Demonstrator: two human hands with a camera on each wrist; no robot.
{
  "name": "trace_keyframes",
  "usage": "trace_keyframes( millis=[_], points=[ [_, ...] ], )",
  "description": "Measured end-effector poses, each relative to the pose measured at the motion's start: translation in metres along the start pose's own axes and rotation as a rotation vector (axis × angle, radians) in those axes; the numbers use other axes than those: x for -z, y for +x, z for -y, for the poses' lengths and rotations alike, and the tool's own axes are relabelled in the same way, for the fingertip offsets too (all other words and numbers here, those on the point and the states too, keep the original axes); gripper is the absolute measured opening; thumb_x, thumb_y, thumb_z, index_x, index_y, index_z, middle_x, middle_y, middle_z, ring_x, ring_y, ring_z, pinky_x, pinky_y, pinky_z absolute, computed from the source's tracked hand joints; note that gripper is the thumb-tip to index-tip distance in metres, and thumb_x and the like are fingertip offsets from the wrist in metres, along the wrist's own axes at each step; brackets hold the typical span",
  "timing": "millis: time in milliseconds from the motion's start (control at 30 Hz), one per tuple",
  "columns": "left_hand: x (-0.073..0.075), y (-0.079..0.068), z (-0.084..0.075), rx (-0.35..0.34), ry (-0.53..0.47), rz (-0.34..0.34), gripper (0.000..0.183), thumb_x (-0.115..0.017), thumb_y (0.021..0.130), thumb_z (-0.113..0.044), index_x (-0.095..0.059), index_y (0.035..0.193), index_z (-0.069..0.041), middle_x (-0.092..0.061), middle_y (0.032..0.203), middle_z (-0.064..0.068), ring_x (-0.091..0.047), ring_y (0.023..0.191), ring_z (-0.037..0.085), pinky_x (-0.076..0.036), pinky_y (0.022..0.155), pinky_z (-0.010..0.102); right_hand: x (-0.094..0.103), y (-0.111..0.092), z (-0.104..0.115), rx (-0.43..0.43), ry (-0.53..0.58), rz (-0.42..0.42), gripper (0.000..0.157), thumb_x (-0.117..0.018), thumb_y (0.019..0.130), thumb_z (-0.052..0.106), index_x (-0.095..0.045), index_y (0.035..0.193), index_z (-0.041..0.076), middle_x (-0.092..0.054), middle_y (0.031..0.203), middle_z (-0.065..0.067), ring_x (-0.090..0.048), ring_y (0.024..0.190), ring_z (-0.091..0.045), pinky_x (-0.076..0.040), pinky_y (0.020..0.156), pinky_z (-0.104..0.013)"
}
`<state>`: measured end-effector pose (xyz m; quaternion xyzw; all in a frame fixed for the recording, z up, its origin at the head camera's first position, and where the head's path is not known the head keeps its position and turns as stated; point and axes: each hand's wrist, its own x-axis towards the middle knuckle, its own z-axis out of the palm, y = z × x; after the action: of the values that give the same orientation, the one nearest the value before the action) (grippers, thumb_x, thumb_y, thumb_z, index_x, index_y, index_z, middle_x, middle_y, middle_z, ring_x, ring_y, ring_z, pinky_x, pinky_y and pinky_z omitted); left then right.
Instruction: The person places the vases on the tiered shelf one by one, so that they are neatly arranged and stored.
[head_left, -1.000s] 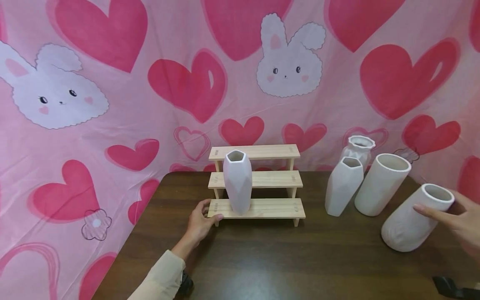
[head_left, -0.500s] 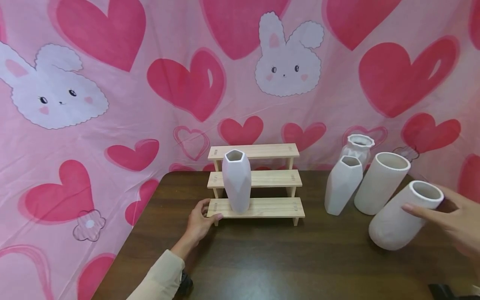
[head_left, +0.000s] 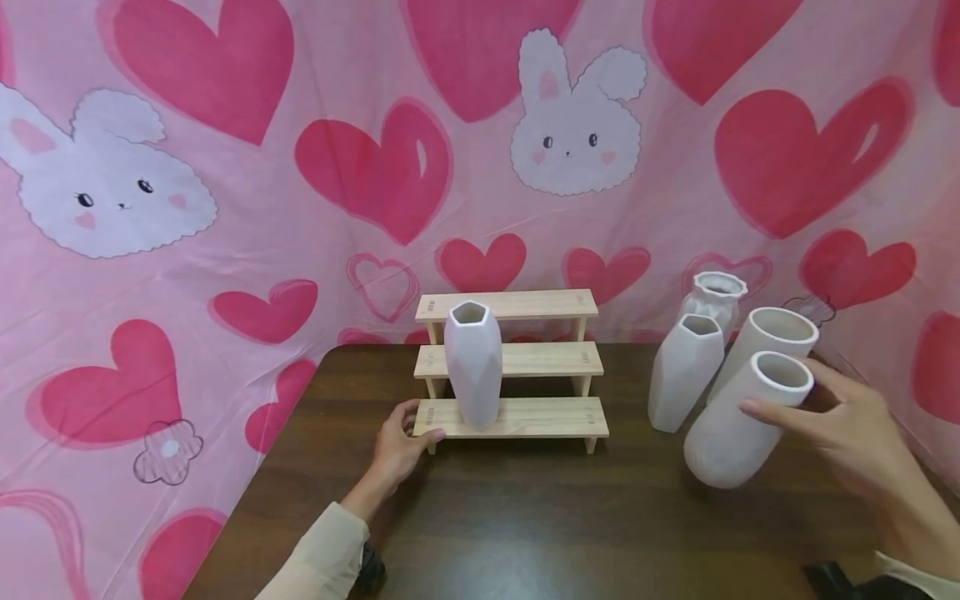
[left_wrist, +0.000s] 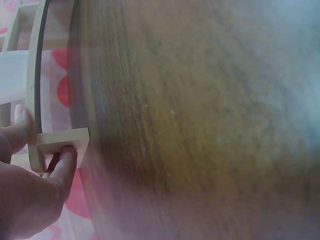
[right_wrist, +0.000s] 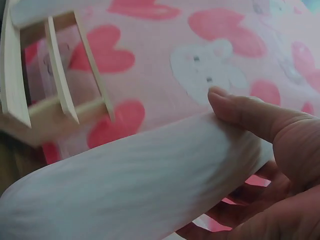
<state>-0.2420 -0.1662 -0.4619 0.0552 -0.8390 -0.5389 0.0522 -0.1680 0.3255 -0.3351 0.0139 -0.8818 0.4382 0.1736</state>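
Note:
A three-tier wooden display stand [head_left: 517, 417] stands at the table's back middle, with a white faceted vase [head_left: 474, 367] upright on its lowest tier. My left hand [head_left: 402, 443] grips the left end of that tier. In the left wrist view its thumb lies above the board and fingers reach the leg [left_wrist: 67, 142] underneath. To the right, my right hand [head_left: 847, 425] holds a white round vase [head_left: 727, 437] near its rim, thumb in front and fingers behind. This vase leans, mouth toward the upper right, and in the right wrist view its textured side [right_wrist: 125, 182] shows.
Behind the held vase, at the back right, stand a plain white cylindrical vase [head_left: 776, 327], a faceted vase [head_left: 682, 375] and a ruffled-rim vase [head_left: 712, 296], close together. The brown table [head_left: 525, 517] meets a pink heart-and-rabbit cloth [head_left: 465, 200] at the back.
My right hand has carried the round vase leftward, and it now overlaps the plain cylindrical vase in the head view. The left hand and the stand have stayed put.

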Motion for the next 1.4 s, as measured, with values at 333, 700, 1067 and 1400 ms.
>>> trace_keyframes(
  millis=[333,700,1067,1400],
  points=[
    [0.0,0.001,0.0,-0.002,0.006,-0.001,0.067,-0.079,0.079,-0.016,-0.046,0.137,-0.005,-0.062,0.119,0.019,-0.06,0.098,0.025,-0.05,0.077,0.033,-0.04,0.012,0.044,0.082,0.127,0.1,0.056,-0.078,0.082,0.016,-0.056,0.134,0.015,-0.064,0.106,0.013,-0.057,0.096,-0.002,-0.046,0.075,-0.013],
    [-0.001,0.002,0.002,0.002,0.003,-0.005,0.067,-0.08,0.079,-0.015,-0.047,0.136,-0.005,-0.063,0.119,0.019,-0.06,0.098,0.024,-0.049,0.077,0.033,-0.073,0.028,0.082,0.102,0.084,0.155,0.062,-0.079,0.079,0.034,-0.056,0.133,0.016,-0.061,0.116,-0.006,-0.05,0.11,-0.02,-0.042,0.09,-0.057],
    [0.001,0.002,0.002,-0.011,-0.004,-0.006,0.066,-0.08,0.079,-0.014,-0.047,0.136,-0.003,-0.062,0.118,0.021,-0.06,0.1,0.026,-0.049,0.076,0.031,-0.105,0.044,0.101,0.072,0.166,0.195,0.069,-0.081,0.075,0.043,-0.055,0.135,0.021,-0.06,0.126,-0.006,-0.052,0.116,-0.026,-0.04,0.095,-0.058],
    [0.002,0.005,0.002,-0.006,-0.007,-0.013,0.067,-0.081,0.077,-0.013,-0.048,0.135,-0.004,-0.063,0.117,0.02,-0.06,0.101,0.027,-0.049,0.078,0.033,-0.137,0.06,0.109,0.053,0.287,0.277,0.068,-0.084,0.073,0.039,-0.057,0.132,0.019,-0.061,0.122,-0.004,-0.054,0.11,-0.025,-0.043,0.095,-0.051]
  ],
)
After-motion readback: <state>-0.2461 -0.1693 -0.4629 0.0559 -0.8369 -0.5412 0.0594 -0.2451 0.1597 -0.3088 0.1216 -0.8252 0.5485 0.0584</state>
